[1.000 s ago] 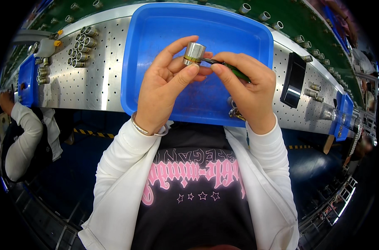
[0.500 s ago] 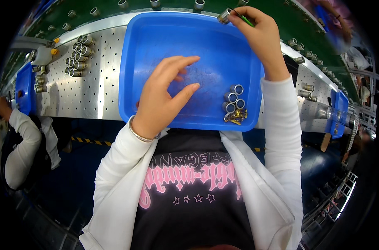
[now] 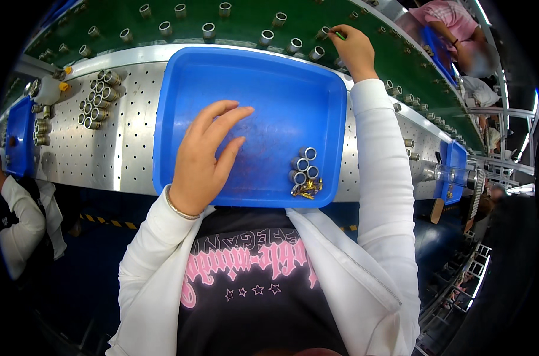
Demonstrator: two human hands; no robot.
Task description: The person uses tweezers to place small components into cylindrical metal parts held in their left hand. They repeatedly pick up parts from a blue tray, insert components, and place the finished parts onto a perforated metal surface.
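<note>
My left hand (image 3: 205, 157) hovers over the blue plastic tray (image 3: 163, 113), fingers spread and holding nothing. My right hand (image 3: 357, 54) reaches past the tray's far right corner to the green conveyor belt (image 3: 246, 13). A slim green tool (image 3: 340, 36) shows between its bent fingers; most of it is hidden. At the fingertips is a metal sleeve (image 3: 323, 34), upright near the belt; whether the fingers still grip it I cannot tell. Inside the tray's near right corner, several metal sleeves (image 3: 300, 164) stand beside a small pile of brass-coloured fittings (image 3: 308, 188).
More sleeves (image 3: 208, 31) stand spaced along the belt beyond the tray. On the perforated metal table (image 3: 136, 127), a cluster of sleeves (image 3: 97, 98) sits at left. Other blue trays (image 3: 20, 133) lie at both ends. Co-workers are at far left and upper right.
My right hand has moved from above the tray's far edge out over the belt, carrying the sleeve with it. My left hand stays open above the tray. The whole view has shifted.
</note>
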